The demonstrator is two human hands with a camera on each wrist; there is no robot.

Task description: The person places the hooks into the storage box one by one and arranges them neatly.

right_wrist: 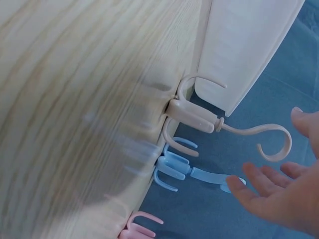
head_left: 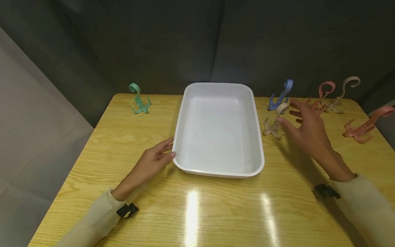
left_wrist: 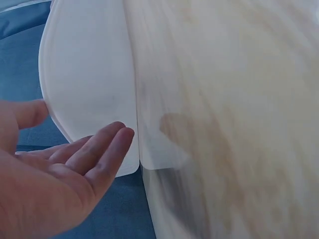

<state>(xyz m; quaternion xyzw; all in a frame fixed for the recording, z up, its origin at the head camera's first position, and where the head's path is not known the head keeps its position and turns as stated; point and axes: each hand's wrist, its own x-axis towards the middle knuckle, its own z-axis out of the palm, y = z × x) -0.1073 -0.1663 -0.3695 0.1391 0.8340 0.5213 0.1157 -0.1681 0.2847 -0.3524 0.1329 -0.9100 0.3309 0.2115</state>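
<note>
A white rectangular tray (head_left: 219,133) stands on the table. My left hand (head_left: 154,158) is at its near left side, the thumb at the rim and the extended fingers (left_wrist: 99,154) beside the outer wall. On the tray's right, a beige hanger hook (head_left: 273,129) stands upright on its curved prongs. Around its curled top my right hand (head_left: 308,130) is spread, thumb on one side and fingers on the other. In the right wrist view a gap shows between those fingers (right_wrist: 264,184) and the beige curl (right_wrist: 284,144).
Behind the beige hook stands a blue hook (head_left: 280,97). Farther right are a pink hook (head_left: 322,96), another beige hook (head_left: 339,97) and a red hook (head_left: 364,127) near the table's right edge. A green hook (head_left: 140,101) stands back left. A dark curtain (head_left: 166,44) hangs behind the table.
</note>
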